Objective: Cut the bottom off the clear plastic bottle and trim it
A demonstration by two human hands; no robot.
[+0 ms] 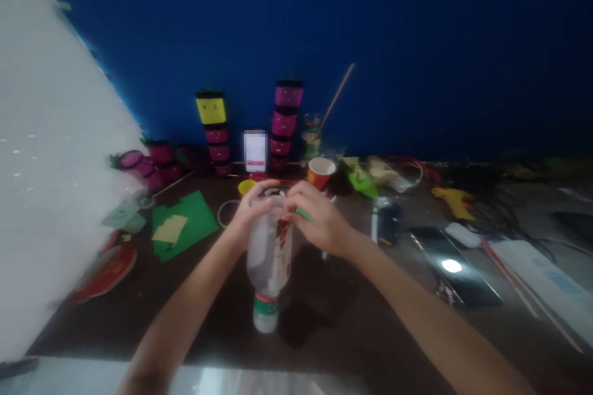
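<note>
A clear plastic bottle with red and white print on its right side is in the middle of the head view. Its narrow end, with a green band and a whitish tip, points toward me and down. My left hand curls round the upper left of the bottle, thumb and fingers closed on it. On the other side, my right hand has its fingers bent together at the upper right edge. Whether those fingers pinch the bottle's edge or something small is blurred. A bit of green shows beside the right fingers.
Behind stand purple and yellow decorated stacks, a lit phone and a red paper cup. Green paper lies left. Rightward are a dark phone, a white case and a yellow glue gun.
</note>
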